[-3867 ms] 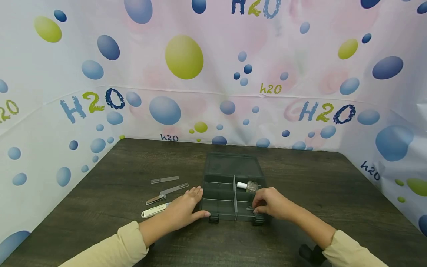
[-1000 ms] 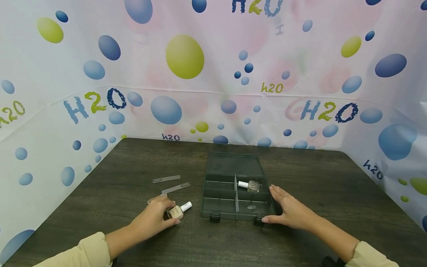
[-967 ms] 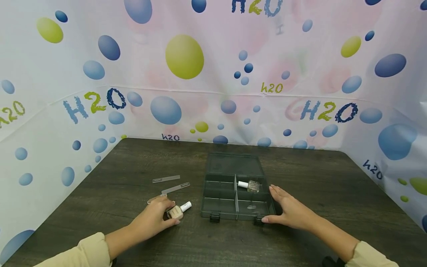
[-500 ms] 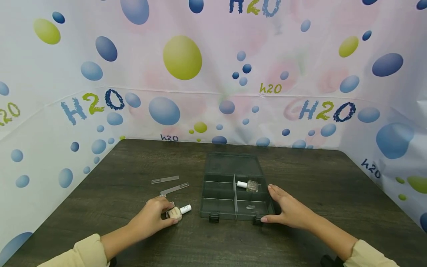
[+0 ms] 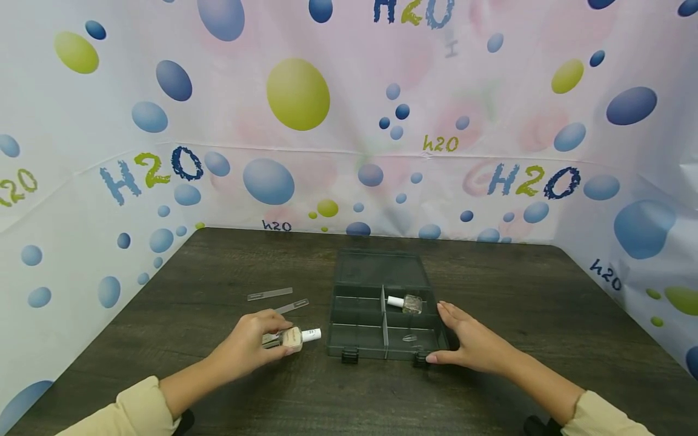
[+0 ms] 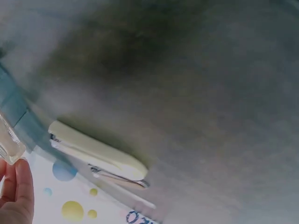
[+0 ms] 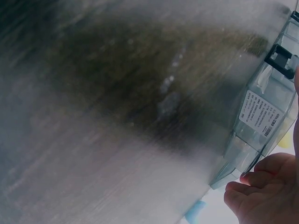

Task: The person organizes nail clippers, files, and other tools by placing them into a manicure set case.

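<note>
My left hand pinches a nail polish bottle with beige polish and a white cap, which points right towards the box. Part of this bottle shows at the left edge in the left wrist view. There, a cream nail clipper and a smaller nail clipper lie side by side; my hand mostly hides them in the head view. My right hand rests against the right side of a dark see-through divided box, its thumb at the front right latch.
The box's lid lies back. A clear polish bottle with a white cap lies in its back right compartment, and a small clear oval piece in the front right one. Two flat translucent strips lie to the left.
The left hand, earlier at the box's left side, now holds the beige polish bottle, lately moved slightly right. The right hand has left the front right compartment for the box's right side.
</note>
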